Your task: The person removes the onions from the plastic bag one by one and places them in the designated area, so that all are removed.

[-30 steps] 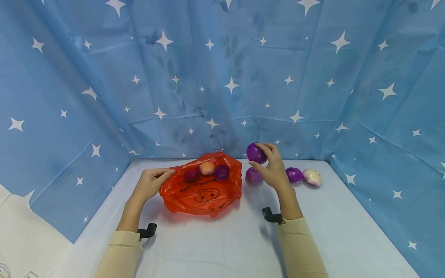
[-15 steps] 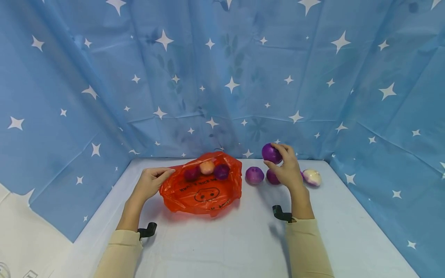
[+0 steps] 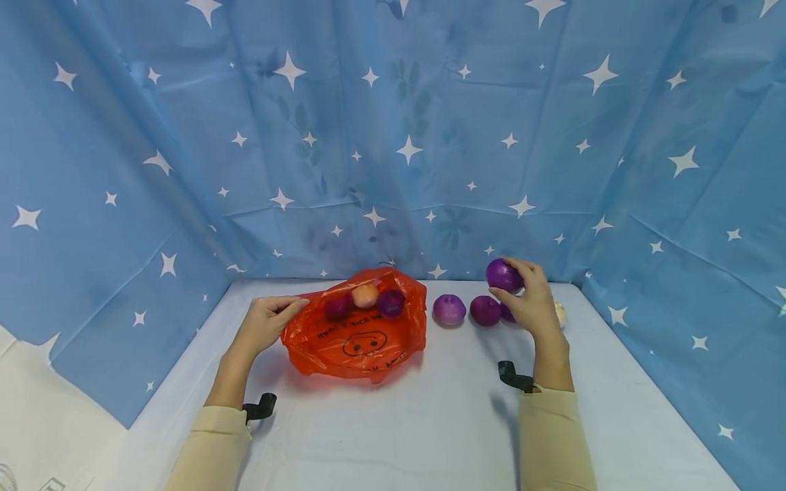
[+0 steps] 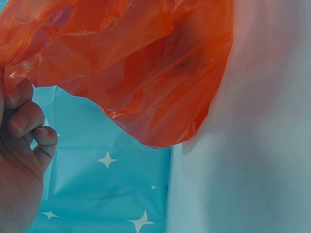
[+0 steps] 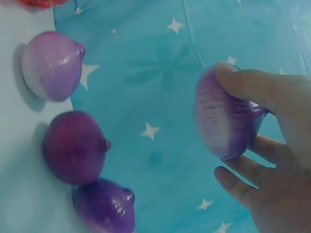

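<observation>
Red plastic bag (image 3: 353,348), centre-left of head frame: rim pinched by the left hand (image 3: 268,324), fingers curled; could sag and spill its round produce (image 3: 365,296) if that pinch slips. Right hand (image 3: 533,303), right of centre, half-spread, grips a purple onion (image 3: 502,275) between thumb and fingers; smooth skin might slip, scattering the onion row (image 3: 485,311) below. Right wrist view: neck points right, palmward; root-to-neck axis roughly left-right.
</observation>
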Tool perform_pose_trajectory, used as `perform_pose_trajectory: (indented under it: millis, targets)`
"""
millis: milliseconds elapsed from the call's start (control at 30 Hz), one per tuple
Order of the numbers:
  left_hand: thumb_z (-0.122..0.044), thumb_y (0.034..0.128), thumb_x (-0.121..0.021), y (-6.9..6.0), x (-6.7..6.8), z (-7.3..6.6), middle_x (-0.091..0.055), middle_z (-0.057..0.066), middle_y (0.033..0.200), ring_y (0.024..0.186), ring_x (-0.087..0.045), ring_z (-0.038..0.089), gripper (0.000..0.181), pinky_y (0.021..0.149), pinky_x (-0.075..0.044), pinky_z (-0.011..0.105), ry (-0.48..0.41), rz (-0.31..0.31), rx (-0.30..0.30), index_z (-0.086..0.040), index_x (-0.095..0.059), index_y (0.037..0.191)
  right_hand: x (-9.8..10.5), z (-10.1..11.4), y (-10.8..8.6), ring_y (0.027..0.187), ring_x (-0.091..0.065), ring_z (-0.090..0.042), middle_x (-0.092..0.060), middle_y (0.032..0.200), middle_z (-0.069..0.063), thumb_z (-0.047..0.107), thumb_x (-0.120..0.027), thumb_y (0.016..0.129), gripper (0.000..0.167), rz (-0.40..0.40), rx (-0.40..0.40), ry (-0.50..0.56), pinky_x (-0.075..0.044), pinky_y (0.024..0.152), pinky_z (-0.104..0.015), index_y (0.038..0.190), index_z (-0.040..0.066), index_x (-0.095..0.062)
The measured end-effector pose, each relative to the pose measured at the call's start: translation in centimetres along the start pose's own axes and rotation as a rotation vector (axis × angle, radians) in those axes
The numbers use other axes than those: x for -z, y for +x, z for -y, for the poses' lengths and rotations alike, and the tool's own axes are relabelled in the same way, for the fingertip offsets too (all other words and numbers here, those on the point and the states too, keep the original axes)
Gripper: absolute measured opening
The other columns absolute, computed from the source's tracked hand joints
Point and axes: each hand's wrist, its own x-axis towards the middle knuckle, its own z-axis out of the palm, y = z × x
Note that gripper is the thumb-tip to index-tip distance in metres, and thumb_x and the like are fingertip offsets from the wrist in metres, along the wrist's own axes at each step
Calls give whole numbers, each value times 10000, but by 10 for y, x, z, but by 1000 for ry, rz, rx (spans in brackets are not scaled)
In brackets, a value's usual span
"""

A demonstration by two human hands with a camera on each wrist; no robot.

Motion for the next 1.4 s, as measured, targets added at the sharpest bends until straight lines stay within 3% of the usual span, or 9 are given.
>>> perform_pose_trajectory:
  millis: [367,733,1033,1400]
  targets:
    - [-377,1017,-684,0,0,-2,-797,86,953,733,-705,162,318,675,-600,263,13,-2,15,-125,-809,1166,18,-23,-6,1409,-400,-551,-320,1606,-260,306,-803,932,797,55,-122,9,-409,1066,-736,1609,177,-402]
    - [-370,1020,-680,0,-1,-2,-800,81,969,749,-702,146,313,685,-594,252,31,-5,8,-128,-808,1171,33,-51,-15,1389,-388,-558,-299,1606,-290,377,-795,932,840,39,-234,26,-413,1071,-719,1626,172,-368]
    - [-354,1020,-684,0,-1,0,-802,61,974,741,-665,152,277,665,-569,246,51,-17,-14,-153,-817,1156,38,-69,-21,1468,-312,-571,-301,1633,-291,272,-803,933,820,30,-230,-40,-322,1117,-755,1613,104,-376]
    - [-375,1020,-679,1,-1,0,-801,56,989,746,-649,168,287,665,-551,247,61,-12,2,-162,-818,1153,45,-81,-28,1466,-270,-605,-200,1679,-296,381,-790,934,858,61,-370,18,-356,1092,-757,1637,193,-336]
